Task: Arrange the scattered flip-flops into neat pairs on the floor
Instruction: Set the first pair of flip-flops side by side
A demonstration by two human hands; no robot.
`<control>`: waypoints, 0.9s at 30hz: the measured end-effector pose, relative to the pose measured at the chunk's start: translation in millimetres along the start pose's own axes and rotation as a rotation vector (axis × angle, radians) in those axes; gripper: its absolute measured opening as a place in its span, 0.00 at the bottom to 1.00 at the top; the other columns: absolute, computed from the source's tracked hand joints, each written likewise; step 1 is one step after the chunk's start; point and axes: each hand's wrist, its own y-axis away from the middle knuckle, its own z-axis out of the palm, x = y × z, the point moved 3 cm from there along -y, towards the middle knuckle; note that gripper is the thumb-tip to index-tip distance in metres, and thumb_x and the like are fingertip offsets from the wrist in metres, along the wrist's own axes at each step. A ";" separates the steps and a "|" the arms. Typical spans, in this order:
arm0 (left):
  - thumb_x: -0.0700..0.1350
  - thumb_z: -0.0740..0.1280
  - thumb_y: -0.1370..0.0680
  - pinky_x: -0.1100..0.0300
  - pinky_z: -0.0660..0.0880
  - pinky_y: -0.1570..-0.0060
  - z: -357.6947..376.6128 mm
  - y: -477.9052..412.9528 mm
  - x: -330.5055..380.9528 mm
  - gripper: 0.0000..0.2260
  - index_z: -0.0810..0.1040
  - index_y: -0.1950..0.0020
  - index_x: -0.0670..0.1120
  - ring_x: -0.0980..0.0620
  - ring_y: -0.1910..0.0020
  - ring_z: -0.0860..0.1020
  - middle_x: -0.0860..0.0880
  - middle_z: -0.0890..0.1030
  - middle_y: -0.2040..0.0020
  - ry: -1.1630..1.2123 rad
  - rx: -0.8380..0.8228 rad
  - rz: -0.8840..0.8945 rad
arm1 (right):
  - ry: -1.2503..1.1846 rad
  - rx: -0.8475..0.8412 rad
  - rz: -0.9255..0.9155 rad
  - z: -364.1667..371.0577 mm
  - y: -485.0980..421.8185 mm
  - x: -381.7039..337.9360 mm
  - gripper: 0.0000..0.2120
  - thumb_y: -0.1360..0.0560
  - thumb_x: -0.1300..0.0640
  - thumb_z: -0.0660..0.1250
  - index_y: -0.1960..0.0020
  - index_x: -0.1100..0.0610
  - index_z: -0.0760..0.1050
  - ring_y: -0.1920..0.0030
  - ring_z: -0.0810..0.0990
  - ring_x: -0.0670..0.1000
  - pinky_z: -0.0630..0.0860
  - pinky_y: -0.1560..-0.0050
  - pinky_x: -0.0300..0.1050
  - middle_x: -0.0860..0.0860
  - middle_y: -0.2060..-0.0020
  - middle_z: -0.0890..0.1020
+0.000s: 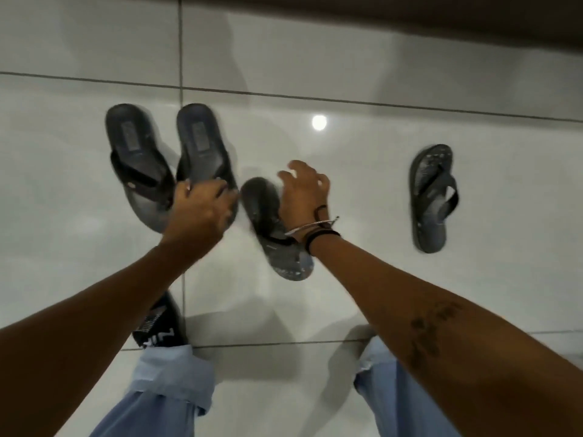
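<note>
Two dark flip-flops lie side by side on the white tiled floor: the left one (pixel 135 159) and the right one (pixel 202 146). My left hand (pixel 202 206) rests on the toe end of the right one, fingers curled over it. A third, speckled flip-flop (pixel 268 222) lies slanted in the middle, partly hidden by my right wrist. My right hand (pixel 303 190) hovers just above it with fingers spread, holding nothing. A fourth flip-flop (pixel 432 197) lies apart on the right.
My legs in light blue trousers (pixel 170 383) and a black sock (pixel 161 326) fill the bottom of the view. A dark wall base (pixel 410 14) runs along the top. A lamp reflection (pixel 319 122) shines on the tiles.
</note>
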 end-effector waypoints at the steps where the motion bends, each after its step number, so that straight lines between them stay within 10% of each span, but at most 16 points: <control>1: 0.41 0.66 0.25 0.42 0.69 0.42 6.6 -1.7 23.8 0.12 0.80 0.43 0.43 0.39 0.47 0.79 0.40 0.81 0.45 -0.016 -0.007 0.165 | 0.079 -0.060 0.025 -12.7 4.8 33.8 0.23 0.32 0.61 0.63 0.38 0.57 0.77 0.30 0.69 0.58 0.58 0.30 0.59 0.59 0.31 0.72; 5: 0.36 0.73 0.33 0.44 0.75 0.46 42.3 -8.5 90.8 0.17 0.82 0.45 0.41 0.40 0.52 0.81 0.42 0.83 0.50 -0.138 -0.241 0.480 | 0.556 -0.349 -0.001 -66.3 13.2 182.5 0.29 0.29 0.61 0.68 0.29 0.56 0.67 0.25 0.60 0.59 0.55 0.28 0.63 0.59 0.25 0.61; 9: 0.52 0.76 0.33 0.46 0.74 0.46 63.4 -13.1 103.9 0.20 0.79 0.47 0.42 0.41 0.52 0.79 0.43 0.82 0.48 -0.055 -0.407 0.008 | 0.919 -0.398 -0.314 -95.0 15.4 270.1 0.24 0.37 0.57 0.79 0.42 0.58 0.80 0.36 0.73 0.63 0.69 0.37 0.62 0.61 0.37 0.76; 14: 0.56 0.73 0.29 0.47 0.71 0.45 84.5 -13.0 131.6 0.16 0.80 0.54 0.44 0.41 0.53 0.80 0.44 0.84 0.55 0.155 -0.416 -0.361 | 1.109 -0.498 -0.317 -97.0 8.8 307.9 0.37 0.35 0.44 0.74 0.28 0.49 0.67 0.30 0.67 0.59 0.63 0.33 0.55 0.54 0.32 0.71; 21: 0.48 0.67 0.23 0.51 0.65 0.41 102.7 -16.0 153.2 0.10 0.74 0.63 0.48 0.39 0.49 0.77 0.48 0.78 0.62 0.277 -0.433 -0.662 | 1.012 -0.484 -0.229 -99.0 -4.5 285.0 0.20 0.33 0.50 0.73 0.42 0.51 0.78 0.38 0.75 0.58 0.67 0.34 0.54 0.52 0.41 0.79; 27: 0.46 0.68 0.24 0.50 0.65 0.37 92.9 -40.5 183.8 0.07 0.79 0.60 0.45 0.38 0.48 0.78 0.43 0.84 0.57 0.252 -0.447 -0.435 | 0.096 -0.196 0.587 -109.2 20.6 297.1 0.20 0.33 0.47 0.68 0.47 0.59 0.82 0.49 0.83 0.62 0.80 0.48 0.51 0.60 0.50 0.84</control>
